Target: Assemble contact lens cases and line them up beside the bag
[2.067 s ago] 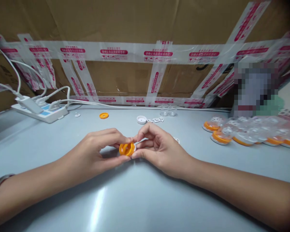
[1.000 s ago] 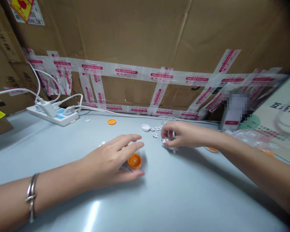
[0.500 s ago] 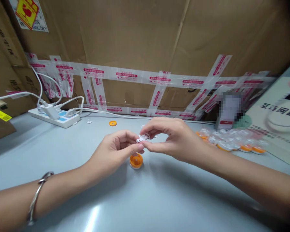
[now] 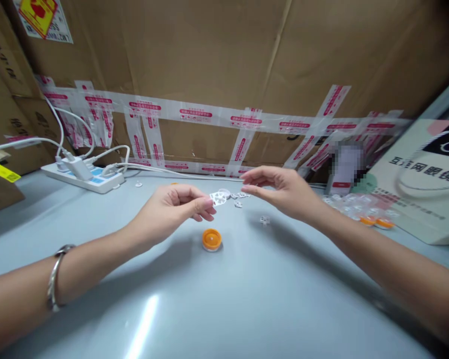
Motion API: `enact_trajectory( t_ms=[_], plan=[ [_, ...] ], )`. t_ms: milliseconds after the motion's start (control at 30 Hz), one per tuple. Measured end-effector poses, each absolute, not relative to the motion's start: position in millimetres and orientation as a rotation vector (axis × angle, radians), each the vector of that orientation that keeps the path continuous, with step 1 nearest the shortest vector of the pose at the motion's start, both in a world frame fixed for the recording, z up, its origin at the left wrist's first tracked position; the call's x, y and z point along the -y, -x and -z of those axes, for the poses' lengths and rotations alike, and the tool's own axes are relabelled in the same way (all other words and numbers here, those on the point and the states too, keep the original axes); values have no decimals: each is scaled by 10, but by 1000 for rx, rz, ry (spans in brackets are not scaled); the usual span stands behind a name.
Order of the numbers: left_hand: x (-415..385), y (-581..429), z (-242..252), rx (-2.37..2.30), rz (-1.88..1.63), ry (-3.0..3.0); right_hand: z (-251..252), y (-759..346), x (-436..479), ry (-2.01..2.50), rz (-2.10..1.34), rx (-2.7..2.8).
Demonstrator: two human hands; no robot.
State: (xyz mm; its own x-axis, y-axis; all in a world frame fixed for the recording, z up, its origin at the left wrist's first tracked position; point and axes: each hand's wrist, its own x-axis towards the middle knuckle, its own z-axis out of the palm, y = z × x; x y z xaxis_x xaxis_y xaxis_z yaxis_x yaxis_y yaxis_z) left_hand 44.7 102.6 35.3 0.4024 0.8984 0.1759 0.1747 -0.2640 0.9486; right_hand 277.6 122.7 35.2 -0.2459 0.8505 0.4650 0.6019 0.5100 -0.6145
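Note:
Between the thumb and fingers of my left hand (image 4: 181, 204) is a flat white plastic piece with cut-outs (image 4: 219, 199), held above the table. My right hand (image 4: 275, 187) hovers to its right with thumb and fingers apart and nothing between them. Below the left fingertips an orange round cap-like part (image 4: 211, 239) with a white underside rests on the table. Several small white pieces (image 4: 238, 204) lie behind and between the hands, near a clear round part (image 4: 224, 193). Another small white piece (image 4: 265, 220) lies below my right hand.
A white power strip (image 4: 84, 175) with plugs and cables stands at the back left. A large taped cardboard box (image 4: 202, 60) walls off the back. Several clear-and-orange round parts (image 4: 359, 207) are heaped at the right, beside a printed bag (image 4: 407, 199).
My right hand has let go of the white piece and moved up and right, its fingers opening. The left hand keeps the piece and has shifted slightly up and left.

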Motion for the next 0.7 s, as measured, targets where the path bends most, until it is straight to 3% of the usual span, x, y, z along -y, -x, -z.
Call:
enact_trajectory(
  t_ms=[267, 700],
  plan=[
    [-1028, -418, -350, -986, -836, -1836, 242, -2856, -1482, 1391, -213, 2240],
    [-957, -353, -171, -935, -819, -1829, 160, -2834, -1395, 1399, -204, 2231]
  ],
)
